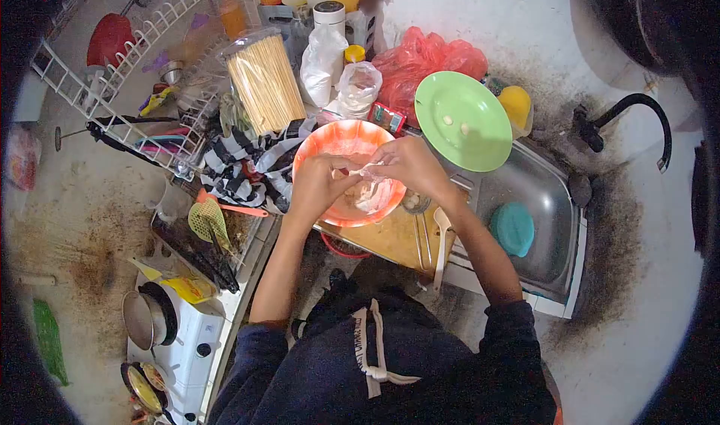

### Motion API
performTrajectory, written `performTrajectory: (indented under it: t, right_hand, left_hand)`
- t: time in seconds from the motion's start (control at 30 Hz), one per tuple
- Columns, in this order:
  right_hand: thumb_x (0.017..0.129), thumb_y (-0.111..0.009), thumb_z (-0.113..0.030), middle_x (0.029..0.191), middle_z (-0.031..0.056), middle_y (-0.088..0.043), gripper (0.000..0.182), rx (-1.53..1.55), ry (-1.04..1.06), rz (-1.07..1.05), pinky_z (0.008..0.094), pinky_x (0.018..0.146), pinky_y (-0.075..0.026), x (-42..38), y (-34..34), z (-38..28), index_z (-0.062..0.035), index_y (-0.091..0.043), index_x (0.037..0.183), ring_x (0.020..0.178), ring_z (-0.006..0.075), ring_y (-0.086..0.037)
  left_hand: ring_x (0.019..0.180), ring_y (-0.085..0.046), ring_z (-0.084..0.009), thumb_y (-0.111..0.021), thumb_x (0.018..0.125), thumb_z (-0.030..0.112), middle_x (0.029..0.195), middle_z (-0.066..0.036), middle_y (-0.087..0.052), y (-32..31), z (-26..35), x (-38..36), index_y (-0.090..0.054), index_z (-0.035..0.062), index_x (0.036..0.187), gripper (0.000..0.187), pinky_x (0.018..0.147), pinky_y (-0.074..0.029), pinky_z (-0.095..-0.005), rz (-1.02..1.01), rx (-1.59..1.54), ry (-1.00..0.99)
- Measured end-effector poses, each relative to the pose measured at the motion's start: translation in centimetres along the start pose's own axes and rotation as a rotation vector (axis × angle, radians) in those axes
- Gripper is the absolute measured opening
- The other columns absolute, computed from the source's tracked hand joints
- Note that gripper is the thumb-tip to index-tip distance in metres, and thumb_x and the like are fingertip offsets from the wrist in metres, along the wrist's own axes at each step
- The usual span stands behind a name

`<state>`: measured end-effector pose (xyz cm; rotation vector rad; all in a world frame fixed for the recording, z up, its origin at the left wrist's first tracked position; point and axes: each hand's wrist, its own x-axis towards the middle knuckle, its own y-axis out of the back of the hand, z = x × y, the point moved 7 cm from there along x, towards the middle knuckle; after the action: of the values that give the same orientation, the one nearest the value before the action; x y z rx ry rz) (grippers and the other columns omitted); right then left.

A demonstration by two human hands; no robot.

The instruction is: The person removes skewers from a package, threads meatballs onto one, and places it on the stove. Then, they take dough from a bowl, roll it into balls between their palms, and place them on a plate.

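One orange bowl [349, 171], one green plate [463, 120] carrying what look like two small pale pieces, one teal lid [513, 228], two hands.

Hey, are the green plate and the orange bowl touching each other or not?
Apart. The head view shows a strip of clutter and counter between the green plate and the rim of the orange bowl; the right hand reaches over the bowl just below that gap.
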<state>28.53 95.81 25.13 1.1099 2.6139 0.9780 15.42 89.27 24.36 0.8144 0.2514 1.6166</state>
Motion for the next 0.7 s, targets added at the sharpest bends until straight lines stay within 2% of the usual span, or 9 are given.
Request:
performTrajectory:
  t: [0.2,0.3,0.37,0.47,0.5,0.57,0.6,0.67,0.7]
  right_hand:
    - [0.076,-0.07,-0.013,0.08,0.0104,-0.067,0.023,0.08,-0.107,-0.047,0.0259,0.067,-0.051,-1.1,1.4,-0.3,0.0046,-0.066,0.089,0.071,0.0119,-0.063]
    - [0.077,-0.068,-0.009,0.087,0.0104,-0.067,0.023,0.228,-0.127,-0.068,0.0266,0.073,-0.051,-1.6,1.5,0.2,0.0064,-0.064,0.094,0.077,0.0122,-0.063]
    - [0.078,-0.066,-0.008,0.09,0.0104,-0.067,0.023,0.329,-0.136,-0.089,0.027,0.076,-0.051,-1.8,1.2,0.9,0.0073,-0.063,0.096,0.08,0.0126,-0.063]
    - [0.08,-0.063,-0.005,0.095,0.0089,-0.065,0.024,0.387,-0.14,-0.116,0.0265,0.082,-0.049,-2.0,0.7,1.5,0.0053,-0.061,0.102,0.087,0.0122,-0.061]
    - [0.08,-0.063,-0.004,0.096,0.0078,-0.064,0.024,0.446,-0.088,-0.097,0.0261,0.083,-0.048,-2.2,0.9,1.1,0.0043,-0.06,0.103,0.088,0.0116,-0.06]
    - [0.081,-0.062,-0.003,0.098,0.0068,-0.063,0.024,0.503,-0.035,-0.075,0.0258,0.083,-0.047,-2.6,1.0,0.7,0.0033,-0.059,0.104,0.089,0.011,-0.059]
    - [0.081,-0.062,-0.003,0.1,0.0063,-0.061,0.024,0.531,-0.043,-0.053,0.0259,0.083,-0.047,-2.9,1.0,0.8,0.0027,-0.058,0.104,0.089,0.0106,-0.058]
    - [0.081,-0.062,-0.002,0.102,0.0058,-0.06,0.024,0.56,-0.05,-0.024,0.026,0.082,-0.047,-3.3,0.8,0.7,0.0021,-0.057,0.104,0.089,0.0102,-0.057]
    - [0.079,-0.064,-0.004,0.096,0.006,-0.061,0.022,0.533,-0.009,-0.017,0.0257,0.077,-0.047,-3.5,0.6,0.0,0.0014,-0.058,0.099,0.083,0.0104,-0.058]
  left_hand:
    - [0.066,-0.062,-0.0278,-0.072,0.067,0.022,0.073,-0.012,-0.065,0.1,-1.8,-0.1,-0.07,0.0077,0.08,0.02,0.063,-0.047,-0.0356,-0.07,0.203,0.051]
    - [0.078,-0.062,-0.0257,-0.071,0.065,0.022,0.078,-0.009,-0.066,-1.0,-2.5,-0.2,-0.071,0.0103,0.079,0.018,0.071,-0.046,-0.0364,-0.17,0.317,-0.02]
    - [0.094,-0.059,-0.0247,-0.07,0.065,0.021,0.092,-0.008,-0.065,-1.3,-1.1,-0.5,-0.069,0.0121,0.09,0.026,0.081,-0.043,-0.0367,-0.177,0.494,-0.141]
    - [0.107,-0.053,-0.0252,-0.067,0.067,0.021,0.109,-0.009,-0.06,-1.1,0.9,-0.6,-0.061,0.0124,0.109,0.043,0.091,-0.039,-0.0401,-0.27,0.424,-0.19]
    - [0.107,-0.053,-0.0252,-0.067,0.067,0.021,0.109,-0.009,-0.06,-1.3,0.4,-0.2,-0.061,0.0124,0.109,0.043,0.091,-0.039,-0.0401,-0.27,0.425,-0.192]
    - [0.114,-0.05,-0.0267,-0.062,0.079,0.028,0.121,-0.014,-0.054,-2.4,0.0,0.7,-0.053,0.0067,0.121,0.048,0.096,-0.037,-0.0407,-0.396,-0.017,-0.177]
    - [0.114,-0.05,-0.0267,-0.062,0.079,0.028,0.121,-0.014,-0.054,-3.3,0.0,0.7,-0.053,0.0067,0.121,0.048,0.096,-0.037,-0.0407,-0.396,-0.016,-0.18]
    - [0.116,-0.048,-0.0257,-0.044,0.093,0.031,0.124,-0.014,-0.052,-3.8,0.4,1.6,-0.047,0.0022,0.123,0.042,0.099,-0.036,-0.0407,-0.055,-0.825,0.167]
    - [0.116,-0.048,-0.0257,-0.044,0.093,0.031,0.124,-0.014,-0.052,-4.6,1.5,1.8,-0.047,0.0022,0.123,0.042,0.099,-0.036,-0.0407,-0.062,-0.826,0.164]
